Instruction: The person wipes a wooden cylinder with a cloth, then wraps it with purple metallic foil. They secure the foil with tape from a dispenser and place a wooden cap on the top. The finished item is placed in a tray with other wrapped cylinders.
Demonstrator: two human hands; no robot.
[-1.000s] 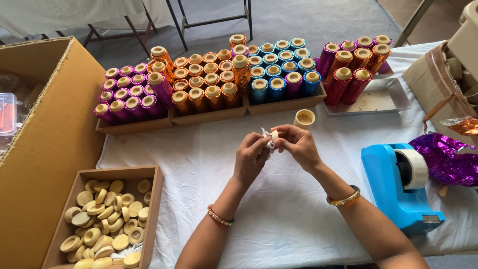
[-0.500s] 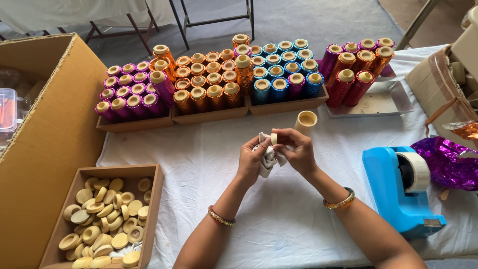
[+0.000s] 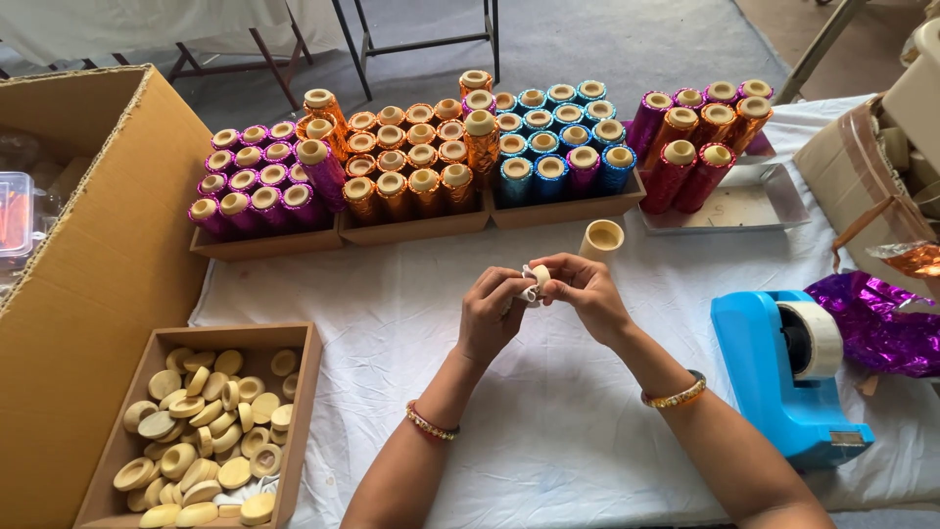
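My left hand [image 3: 490, 315] and my right hand [image 3: 586, 291] meet above the white tablecloth [image 3: 392, 304], both pinching a small cream ring wrapped with white tape [image 3: 535, 282]. Just beyond the right hand stands a bare cream spool [image 3: 601, 239], upright on the cloth. Behind it, cardboard trays hold rows of foil-wrapped spools: purple [image 3: 253, 188], orange [image 3: 411, 162] and blue [image 3: 553, 147]. To the right, red and orange spools [image 3: 690, 147] stand on a metal tray [image 3: 754, 206].
A blue tape dispenser [image 3: 788, 372] with a white roll sits at right, purple foil [image 3: 876, 318] beside it. A cardboard box of cream rings [image 3: 206, 426] lies at front left. A large open carton [image 3: 69, 284] stands at left. More boxes are at far right.
Both hands have stayed together over the cloth, turning the small ring between the fingers; the white tape hung loose below it half a second ago and is now gathered against the ring.
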